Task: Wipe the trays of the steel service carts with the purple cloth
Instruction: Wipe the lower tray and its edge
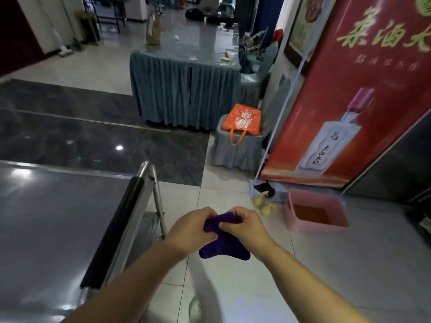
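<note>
Purple cloth (222, 241) bunched in mid-air just off the cart tray's (58, 217) right edge, left hand (189, 231) and right hand (247, 229) both pinching its top. Looks soft, light, floppy; best gripped as a folded pad under flat fingers for wiping

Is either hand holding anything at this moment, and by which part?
Both hold the purple cloth: the left hand and right hand grip its bunched upper end, and the lower part hangs free over the floor.

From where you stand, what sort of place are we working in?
Probably a restaurant or banquet hall's service area. A table with a pleated blue skirt, a covered chair and a red liquor banner stand near the steel service cart.
</note>
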`<action>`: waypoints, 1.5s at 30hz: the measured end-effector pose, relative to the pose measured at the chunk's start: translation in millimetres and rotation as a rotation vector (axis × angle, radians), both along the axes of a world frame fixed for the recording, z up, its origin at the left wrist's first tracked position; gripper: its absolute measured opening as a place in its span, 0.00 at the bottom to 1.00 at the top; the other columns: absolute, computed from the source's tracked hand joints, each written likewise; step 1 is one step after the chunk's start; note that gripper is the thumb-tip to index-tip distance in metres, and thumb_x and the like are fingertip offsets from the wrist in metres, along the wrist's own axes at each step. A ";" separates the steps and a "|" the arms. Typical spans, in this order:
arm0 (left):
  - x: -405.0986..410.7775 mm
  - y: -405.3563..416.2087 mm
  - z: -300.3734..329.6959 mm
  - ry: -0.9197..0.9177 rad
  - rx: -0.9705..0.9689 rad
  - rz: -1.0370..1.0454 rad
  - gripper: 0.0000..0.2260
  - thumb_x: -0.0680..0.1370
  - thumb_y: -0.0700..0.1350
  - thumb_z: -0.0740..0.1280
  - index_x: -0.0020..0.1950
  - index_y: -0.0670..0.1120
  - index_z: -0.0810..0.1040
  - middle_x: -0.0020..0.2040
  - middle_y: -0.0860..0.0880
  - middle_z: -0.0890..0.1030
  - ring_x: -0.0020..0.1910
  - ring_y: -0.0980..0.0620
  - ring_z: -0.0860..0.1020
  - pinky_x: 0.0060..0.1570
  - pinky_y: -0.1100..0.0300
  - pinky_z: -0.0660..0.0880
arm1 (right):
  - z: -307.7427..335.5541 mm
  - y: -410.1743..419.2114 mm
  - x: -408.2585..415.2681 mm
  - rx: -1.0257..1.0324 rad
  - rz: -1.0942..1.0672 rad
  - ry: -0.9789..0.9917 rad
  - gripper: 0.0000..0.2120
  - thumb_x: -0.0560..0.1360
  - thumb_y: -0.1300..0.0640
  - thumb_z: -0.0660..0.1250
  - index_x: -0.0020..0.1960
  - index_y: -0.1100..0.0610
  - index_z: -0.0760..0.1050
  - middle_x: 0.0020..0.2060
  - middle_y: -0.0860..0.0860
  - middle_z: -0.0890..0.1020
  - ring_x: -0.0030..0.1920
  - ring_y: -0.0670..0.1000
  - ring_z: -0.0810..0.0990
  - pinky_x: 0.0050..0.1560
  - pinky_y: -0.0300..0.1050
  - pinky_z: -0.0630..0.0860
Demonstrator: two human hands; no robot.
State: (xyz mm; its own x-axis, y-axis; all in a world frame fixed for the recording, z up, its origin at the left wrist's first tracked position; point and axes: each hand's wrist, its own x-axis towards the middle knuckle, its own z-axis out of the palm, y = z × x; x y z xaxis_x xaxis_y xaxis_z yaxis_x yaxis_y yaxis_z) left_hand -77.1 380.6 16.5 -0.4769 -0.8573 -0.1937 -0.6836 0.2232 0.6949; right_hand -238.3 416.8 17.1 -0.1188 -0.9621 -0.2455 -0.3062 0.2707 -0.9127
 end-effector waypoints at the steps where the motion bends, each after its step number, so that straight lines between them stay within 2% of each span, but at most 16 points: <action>1: -11.4 -19.4 -0.3 0.009 0.021 -0.001 0.11 0.73 0.44 0.67 0.55 0.53 0.74 0.47 0.55 0.79 0.45 0.56 0.78 0.46 0.58 0.78 | 0.1 -20.1 -7.9 0.001 0.006 0.008 0.05 0.71 0.63 0.73 0.42 0.55 0.78 0.36 0.50 0.82 0.38 0.48 0.80 0.37 0.38 0.75; 4: -41.4 -86.1 -0.9 -0.013 0.014 0.020 0.06 0.75 0.46 0.65 0.51 0.52 0.76 0.44 0.53 0.79 0.44 0.53 0.78 0.46 0.54 0.78 | 4.5 -80.7 -35.7 -0.009 -0.013 -0.002 0.05 0.72 0.62 0.73 0.45 0.57 0.78 0.39 0.54 0.83 0.39 0.49 0.81 0.38 0.40 0.77; 7: -66.5 -149.2 6.6 -0.047 -0.045 -0.010 0.05 0.76 0.47 0.64 0.50 0.52 0.76 0.45 0.53 0.78 0.45 0.52 0.77 0.46 0.57 0.75 | 9.5 -136.2 -65.2 -0.001 -0.046 -0.069 0.09 0.72 0.65 0.72 0.50 0.59 0.76 0.41 0.54 0.82 0.39 0.47 0.80 0.37 0.37 0.77; 9: -78.4 -188.8 15.6 -0.059 -0.088 -0.019 0.05 0.77 0.47 0.64 0.52 0.51 0.76 0.46 0.54 0.76 0.45 0.53 0.76 0.45 0.59 0.73 | 10.0 -172.6 -82.3 0.015 -0.036 -0.097 0.12 0.72 0.66 0.71 0.54 0.57 0.75 0.45 0.55 0.82 0.43 0.49 0.81 0.39 0.39 0.78; 11: -87.0 -228.0 23.8 -0.037 -0.104 0.002 0.04 0.77 0.46 0.65 0.52 0.52 0.75 0.45 0.56 0.74 0.45 0.53 0.76 0.44 0.60 0.73 | 7.9 -210.7 -95.6 0.036 -0.009 -0.082 0.15 0.72 0.65 0.72 0.56 0.54 0.74 0.49 0.54 0.82 0.48 0.51 0.81 0.42 0.38 0.79; 14: -91.6 -287.8 28.4 0.061 -0.041 0.100 0.04 0.77 0.44 0.66 0.49 0.53 0.74 0.44 0.55 0.78 0.44 0.55 0.77 0.42 0.61 0.76 | -3.7 -275.7 -109.5 0.065 0.044 0.013 0.19 0.69 0.64 0.75 0.55 0.51 0.73 0.51 0.50 0.81 0.50 0.48 0.80 0.44 0.37 0.79; 18: -84.6 -371.7 21.7 0.231 0.021 0.278 0.06 0.77 0.43 0.66 0.48 0.54 0.75 0.44 0.54 0.80 0.45 0.55 0.78 0.45 0.57 0.77 | -25.2 -378.6 -125.2 0.070 0.129 0.141 0.21 0.66 0.66 0.76 0.48 0.47 0.71 0.46 0.47 0.80 0.50 0.51 0.80 0.50 0.47 0.81; 21: -73.9 -434.2 14.7 0.275 0.011 0.435 0.06 0.77 0.41 0.66 0.46 0.53 0.75 0.42 0.53 0.80 0.44 0.54 0.78 0.41 0.60 0.74 | -32.3 -466.5 -128.2 0.025 0.216 0.182 0.16 0.68 0.68 0.73 0.43 0.49 0.72 0.39 0.46 0.80 0.43 0.48 0.80 0.39 0.37 0.78; 24: -57.2 -488.4 9.5 0.265 -0.003 0.667 0.07 0.76 0.39 0.67 0.49 0.51 0.76 0.45 0.51 0.81 0.47 0.52 0.79 0.46 0.57 0.75 | -31.0 -558.8 -117.2 -0.032 0.341 0.215 0.14 0.68 0.68 0.74 0.38 0.52 0.73 0.32 0.46 0.77 0.35 0.44 0.76 0.33 0.32 0.71; 27: -37.3 -519.2 3.6 0.305 -0.007 0.899 0.09 0.73 0.40 0.70 0.47 0.53 0.76 0.45 0.54 0.81 0.46 0.55 0.78 0.44 0.61 0.74 | -26.7 -636.4 -87.8 -0.033 0.547 0.288 0.10 0.68 0.61 0.74 0.39 0.50 0.75 0.34 0.47 0.79 0.37 0.46 0.78 0.37 0.39 0.75; 30: -15.6 -535.7 -5.5 0.280 0.003 1.082 0.06 0.72 0.44 0.72 0.44 0.52 0.76 0.41 0.54 0.81 0.42 0.57 0.78 0.42 0.58 0.75 | -21.4 -693.3 -44.9 -0.070 0.762 0.354 0.12 0.70 0.59 0.74 0.37 0.46 0.73 0.33 0.44 0.78 0.35 0.40 0.76 0.32 0.31 0.71; 32: 4.3 -541.7 -13.8 0.221 0.018 1.182 0.05 0.73 0.48 0.71 0.43 0.52 0.75 0.40 0.55 0.80 0.41 0.56 0.78 0.42 0.58 0.76 | -22.1 -719.6 -11.5 -0.106 0.911 0.402 0.12 0.70 0.58 0.73 0.37 0.45 0.72 0.33 0.43 0.78 0.34 0.38 0.75 0.31 0.29 0.71; 36: 55.7 -552.5 -30.3 0.176 0.046 1.319 0.06 0.74 0.50 0.69 0.39 0.55 0.74 0.39 0.55 0.80 0.40 0.56 0.79 0.43 0.56 0.76 | -35.3 -760.7 58.9 -0.131 1.138 0.448 0.07 0.71 0.56 0.72 0.42 0.48 0.74 0.35 0.43 0.78 0.38 0.42 0.78 0.34 0.30 0.71; 41: 132.5 -568.3 -50.8 0.239 0.062 1.437 0.07 0.74 0.48 0.70 0.38 0.55 0.75 0.39 0.55 0.80 0.41 0.55 0.79 0.42 0.58 0.75 | -49.5 -798.0 159.0 -0.166 1.328 0.511 0.15 0.71 0.55 0.71 0.57 0.46 0.76 0.45 0.38 0.78 0.48 0.41 0.78 0.43 0.30 0.71; 43: 167.2 -574.8 -56.6 0.255 0.059 1.472 0.07 0.75 0.46 0.70 0.37 0.54 0.75 0.37 0.54 0.79 0.39 0.55 0.78 0.41 0.58 0.75 | -48.9 -812.4 201.7 -0.175 1.372 0.546 0.14 0.72 0.55 0.70 0.56 0.47 0.77 0.44 0.40 0.79 0.46 0.42 0.78 0.41 0.30 0.72; 45: 197.9 -578.4 -60.4 0.266 0.078 1.514 0.06 0.75 0.46 0.70 0.38 0.52 0.76 0.38 0.53 0.80 0.39 0.54 0.78 0.40 0.59 0.74 | -44.0 -822.8 241.8 -0.184 1.425 0.578 0.09 0.72 0.56 0.70 0.51 0.47 0.76 0.41 0.41 0.79 0.43 0.41 0.78 0.38 0.30 0.72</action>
State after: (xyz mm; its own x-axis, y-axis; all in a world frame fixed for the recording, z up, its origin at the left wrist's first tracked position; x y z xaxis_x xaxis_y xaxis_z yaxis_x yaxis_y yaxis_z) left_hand 120.8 -197.8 -43.9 0.7766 -0.5467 -0.3130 -0.0873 -0.5854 0.8060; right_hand 3.5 -406.1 -26.8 0.8570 -0.3679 -0.3607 -0.5148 -0.6402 -0.5702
